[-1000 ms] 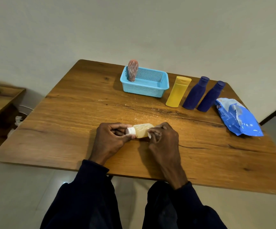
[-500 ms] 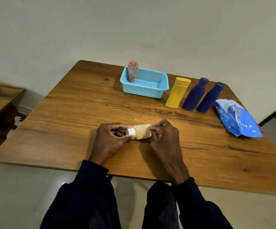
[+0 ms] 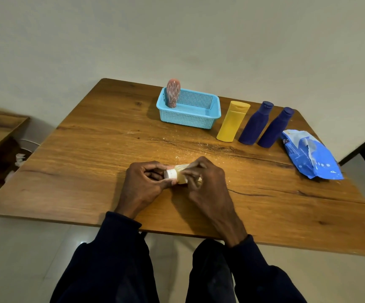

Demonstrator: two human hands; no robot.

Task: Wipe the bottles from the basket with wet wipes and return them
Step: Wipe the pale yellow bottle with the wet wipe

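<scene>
A small pale-yellow bottle [image 3: 181,175] with a ribbed white cap [image 3: 169,173] lies sideways between the person's two hands, low over the near middle of the wooden table [image 3: 89,160]. The left hand [image 3: 146,184] pinches the cap end, thumb and fingers curled round it. The right hand [image 3: 207,184] wraps the translucent body, fingers clamped together over it; whether a wipe sits beneath them cannot be told.

At the far side stands a light-blue plastic basket [image 3: 190,115], rectangular with perforated mesh walls. A rounded pink bottle [image 3: 173,92] with white line patterns stands upright in its left corner. Just right of the basket stand a flat-capped yellow bottle [image 3: 231,121] and two tapered dark-blue bottles [image 3: 254,124] [image 3: 274,127], side by side. Further right lies a crinkled, glossy blue wipes pack [image 3: 310,155]. The tabletop shows dark grain and knots.
</scene>
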